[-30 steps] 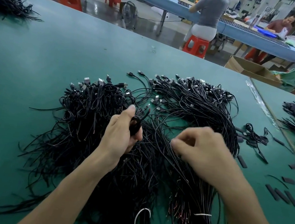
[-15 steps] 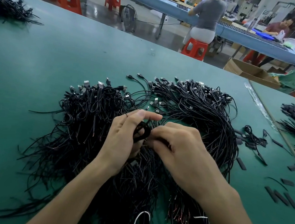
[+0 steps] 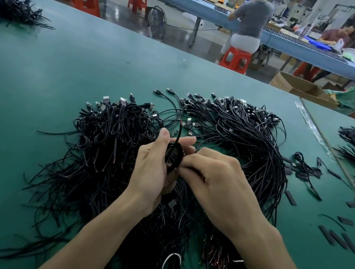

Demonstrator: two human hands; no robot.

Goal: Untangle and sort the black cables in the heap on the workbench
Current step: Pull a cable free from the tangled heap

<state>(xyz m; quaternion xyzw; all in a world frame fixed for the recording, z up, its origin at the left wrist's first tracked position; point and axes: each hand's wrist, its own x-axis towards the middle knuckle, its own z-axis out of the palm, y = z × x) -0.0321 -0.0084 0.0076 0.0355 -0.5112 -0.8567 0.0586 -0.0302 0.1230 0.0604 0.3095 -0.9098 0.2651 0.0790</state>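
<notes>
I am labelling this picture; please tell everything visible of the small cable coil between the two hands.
The cable coil is a thin black cable, rubbery-looking, wound into a small oval loop standing roughly upright. The left hand grips it between thumb and fingers; the right hand pinches its right side. One loose end sticks up from the top. It is held just above the heap on the green workbench.

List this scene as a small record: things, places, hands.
Surface: green bench
Centre: heap of black cables
Left hand: holds a small coil above the heap
Right hand: pinches the coil's side
Right of heap: short black strips
Far left: smaller cable pile
</notes>
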